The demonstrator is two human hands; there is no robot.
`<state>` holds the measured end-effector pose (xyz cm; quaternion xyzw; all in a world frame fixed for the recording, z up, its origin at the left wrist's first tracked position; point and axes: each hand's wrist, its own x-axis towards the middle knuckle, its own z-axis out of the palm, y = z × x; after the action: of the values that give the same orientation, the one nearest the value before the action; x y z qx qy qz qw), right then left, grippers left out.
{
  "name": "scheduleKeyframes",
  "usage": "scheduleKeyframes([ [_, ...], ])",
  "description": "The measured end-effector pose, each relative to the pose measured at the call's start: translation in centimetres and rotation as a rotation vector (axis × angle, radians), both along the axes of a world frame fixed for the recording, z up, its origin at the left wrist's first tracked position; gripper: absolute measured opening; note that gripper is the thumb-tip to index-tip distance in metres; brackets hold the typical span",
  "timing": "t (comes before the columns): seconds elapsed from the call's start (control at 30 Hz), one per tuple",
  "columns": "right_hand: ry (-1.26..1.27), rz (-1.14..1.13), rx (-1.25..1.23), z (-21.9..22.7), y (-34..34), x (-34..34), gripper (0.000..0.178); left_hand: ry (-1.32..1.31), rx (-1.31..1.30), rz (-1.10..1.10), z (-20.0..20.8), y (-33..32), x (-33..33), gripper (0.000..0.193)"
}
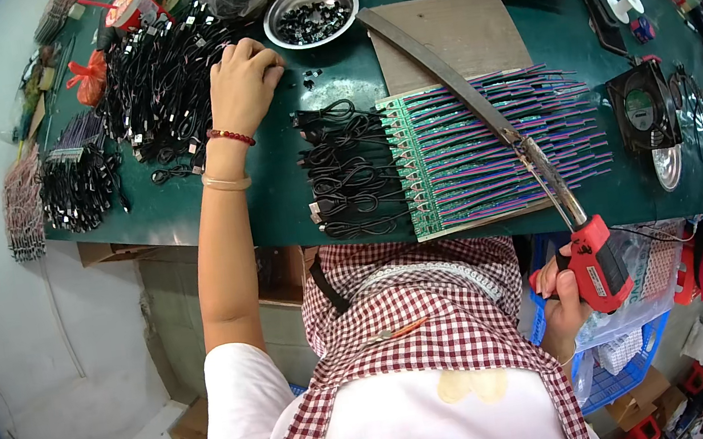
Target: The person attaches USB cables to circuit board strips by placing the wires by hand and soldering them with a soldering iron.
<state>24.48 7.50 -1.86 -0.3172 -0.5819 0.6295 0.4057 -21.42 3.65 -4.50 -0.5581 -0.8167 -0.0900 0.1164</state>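
Over at the green bench [190,220], the person's left hand [243,86] was stretched out far from the body, its fingers [261,57] curled down onto the tabletop at the edge of a big heap of black cables [157,85]. Whether anything was pinched under those fingertips I could not tell. A few small black parts [309,77] lay loose just beside the fingers, and a metal bowl [311,12] holding more of them stood a little further off.

The right hand [564,293] was low, near the bench's front edge, fingers closed tight round the red grip of a soldering gun [596,261]. Its metal shaft angled up and away from the hand, ending over a row of green circuit boards [486,151] with purple wires. Coiled black cables [349,170] lay in a neat column touching the boards' left side, between the two hands. A small black fan [643,107] sat to the right of the boards, and a cardboard sheet [448,40] lay behind them.
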Motion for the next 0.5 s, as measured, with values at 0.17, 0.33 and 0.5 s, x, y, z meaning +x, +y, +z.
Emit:
scheduleKeyframes([
  [0.17, 0.069, -0.036, -0.083, 0.8, 0.1, -0.3, 0.033, -0.688, 0.786, 0.002, 1.0, -0.7, -1.6, 0.016],
  [0.33, 0.126, -0.023, -0.068, 1.8, 0.6, -1.7, 0.032, -1.06, 0.749, -0.139, 6.2, -1.8, 4.9, 0.028],
  [0.5, 0.052, 0.038, -0.242, 4.8, 1.0, -6.4, 0.036, -1.593, 0.215, -0.129, 9.1, -3.7, 15.7, 0.024],
])
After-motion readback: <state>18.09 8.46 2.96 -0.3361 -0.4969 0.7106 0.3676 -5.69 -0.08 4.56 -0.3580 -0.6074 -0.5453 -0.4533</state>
